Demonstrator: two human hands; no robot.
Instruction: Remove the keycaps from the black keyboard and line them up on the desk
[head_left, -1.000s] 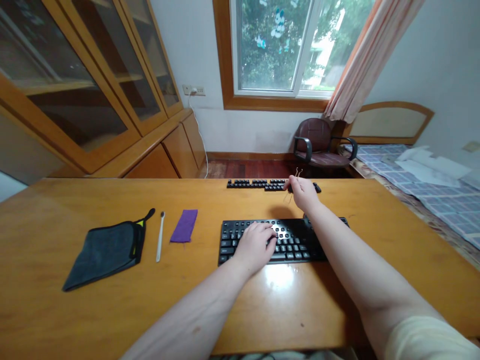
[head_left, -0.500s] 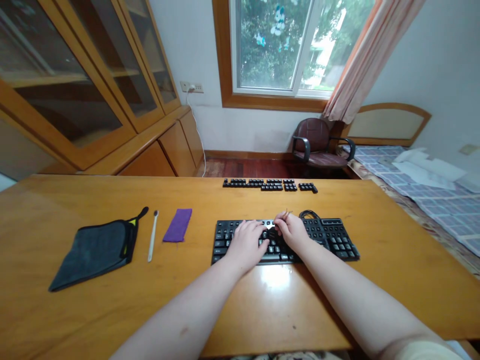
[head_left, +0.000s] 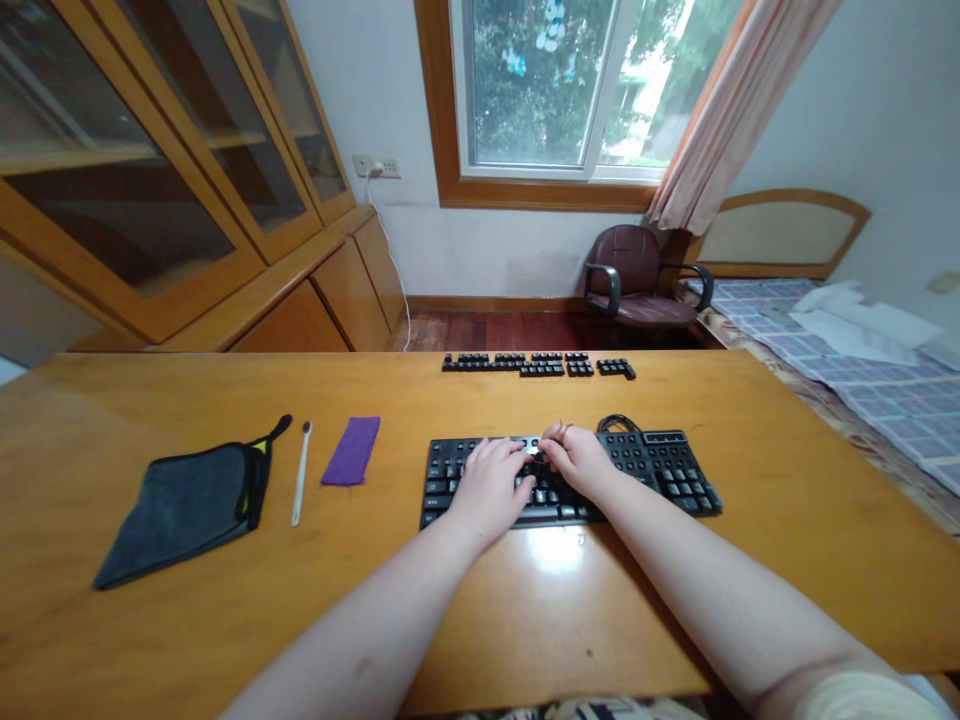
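A black keyboard lies on the wooden desk in front of me, some of its sockets bare of keycaps. My left hand rests flat over its left half, fingers stretched out and thumb apart. Over the upper middle of the keyboard, my right hand is closed in a pinch, its fingertips close to the left hand's. Something thin and brownish shows above these fingers, too small to name. Along the desk's far edge, loose black keycaps sit in rows.
Left of the keyboard lie a purple cloth, a white toothbrush and a folded grey cloth with black trim. A coiled cable sits behind the keyboard. Beyond the desk stands an office chair.
My right hand has shifted slightly left and lower over the keys, closer to the left hand. The left hand stays on the keyboard. The whole view has moved a little.
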